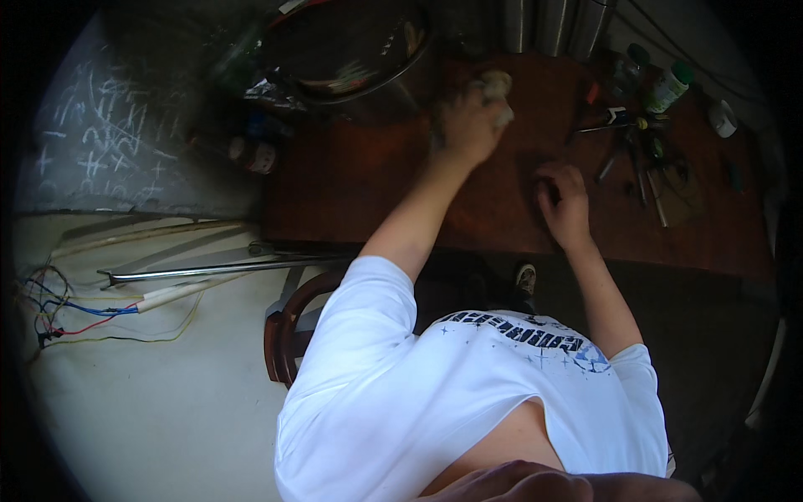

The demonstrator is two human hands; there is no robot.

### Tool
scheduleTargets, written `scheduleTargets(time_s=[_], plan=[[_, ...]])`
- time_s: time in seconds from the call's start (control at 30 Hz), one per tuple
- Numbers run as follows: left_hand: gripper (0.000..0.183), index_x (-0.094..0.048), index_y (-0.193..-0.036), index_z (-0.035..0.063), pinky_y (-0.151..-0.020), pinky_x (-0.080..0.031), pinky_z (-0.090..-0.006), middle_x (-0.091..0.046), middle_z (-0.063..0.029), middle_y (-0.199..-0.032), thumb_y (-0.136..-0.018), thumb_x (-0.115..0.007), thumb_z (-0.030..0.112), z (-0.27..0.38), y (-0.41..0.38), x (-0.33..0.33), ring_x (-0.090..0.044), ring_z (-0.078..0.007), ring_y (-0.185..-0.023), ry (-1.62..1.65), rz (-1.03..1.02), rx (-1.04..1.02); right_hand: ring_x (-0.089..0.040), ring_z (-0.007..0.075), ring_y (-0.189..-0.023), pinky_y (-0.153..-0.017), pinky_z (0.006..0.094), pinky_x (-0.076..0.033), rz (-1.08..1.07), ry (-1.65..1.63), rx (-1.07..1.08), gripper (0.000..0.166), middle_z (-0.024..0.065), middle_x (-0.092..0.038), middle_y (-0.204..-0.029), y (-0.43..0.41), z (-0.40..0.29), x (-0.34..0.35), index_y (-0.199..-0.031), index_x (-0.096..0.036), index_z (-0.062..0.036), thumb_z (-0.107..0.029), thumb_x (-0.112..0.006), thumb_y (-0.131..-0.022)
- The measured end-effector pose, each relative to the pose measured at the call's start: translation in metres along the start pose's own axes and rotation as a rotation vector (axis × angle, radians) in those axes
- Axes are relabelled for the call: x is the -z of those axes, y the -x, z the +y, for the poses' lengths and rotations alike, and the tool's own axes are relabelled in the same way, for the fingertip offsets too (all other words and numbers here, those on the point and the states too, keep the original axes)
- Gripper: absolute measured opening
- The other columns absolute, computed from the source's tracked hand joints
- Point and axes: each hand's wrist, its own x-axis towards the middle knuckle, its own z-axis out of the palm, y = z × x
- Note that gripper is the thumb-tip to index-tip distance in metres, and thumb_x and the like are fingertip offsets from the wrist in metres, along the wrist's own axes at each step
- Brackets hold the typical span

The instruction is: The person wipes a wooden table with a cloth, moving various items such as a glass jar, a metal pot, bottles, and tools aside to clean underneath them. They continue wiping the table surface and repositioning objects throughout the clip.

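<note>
My left hand [469, 128] reaches far over the dark reddish-brown wooden table [401, 182] and grips a pale crumpled cloth [497, 85], which looks pressed to the tabletop. My right hand [568, 204] is near the table's front edge, fingers bent and apart from the thumb, with nothing visible in it. Close to its right lie several slim tools or pens [640, 169]; dim light hides what they are exactly. A large round metal container [401, 81] stands left of my left hand, its dark inside hard to make out.
Green-capped bottles [670, 88] and a white roll or cup [723, 119] stand at the back right. Metal cylinders [552, 25] line the far edge. A jar [251, 154] is at the left. Loose wires [81, 307], a metal rod [213, 270] and a wooden chair [282, 345] are lower left.
</note>
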Motion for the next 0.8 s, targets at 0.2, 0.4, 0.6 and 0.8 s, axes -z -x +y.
scheduleTargets(time_s=[0.2,0.4,0.6,0.8], plan=[[0.028,-0.068,-0.103,0.0202,-0.096,-0.039,-0.0523,-0.049,-0.0127,-0.125,-0.076,-0.071,0.019,0.079,0.123,0.039,-0.049,-0.036,-0.113,0.297,-0.1,-0.186,-0.059,0.0323,-0.095,-0.078,0.0369,-0.049,0.152,-0.021,-0.072,0.024,0.0141,-0.061,-0.102,0.001,0.006,0.003,-0.102,-0.062,-0.0042,0.004,-0.06,-0.079],[0.035,-0.066,-0.112,0.0169,-0.099,-0.044,-0.0404,-0.054,-0.0101,-0.127,-0.079,-0.071,0.007,0.074,0.171,0.076,-0.053,-0.0278,-0.116,1.236,-0.239,0.111,-0.062,0.0241,-0.09,-0.08,0.0307,-0.048,0.168,-0.097,-0.084,0.017,0.0116,-0.062,-0.098,-0.002,0.009,0.004,-0.102,-0.063,-0.0033,-0.002,-0.061,-0.085],[0.058,-0.031,-0.145,0.0036,-0.106,-0.035,-0.0325,-0.048,-0.0114,-0.136,-0.102,-0.039,0.042,0.042,0.146,0.079,-0.044,-0.0201,-0.127,1.717,-0.029,0.383,-0.046,0.0241,-0.128,-0.102,0.0356,-0.04,-0.092,-0.805,-0.292,0.062,0.0121,-0.046,-0.14,0.002,-0.058,-0.016,-0.137,-0.046,-0.0053,-0.035,-0.066,-0.086],[0.043,-0.054,-0.132,0.0076,-0.107,-0.032,-0.0403,-0.044,-0.015,-0.14,-0.098,-0.048,0.034,-0.004,0.162,0.098,-0.04,-0.0298,-0.131,0.957,0.058,0.37,-0.057,0.0202,-0.109,-0.092,0.0335,-0.047,-0.131,-1.136,-0.704,0.049,0.0083,-0.06,-0.117,-0.038,-0.059,-0.062,-0.127,-0.052,-0.0065,-0.005,-0.066,-0.08]])
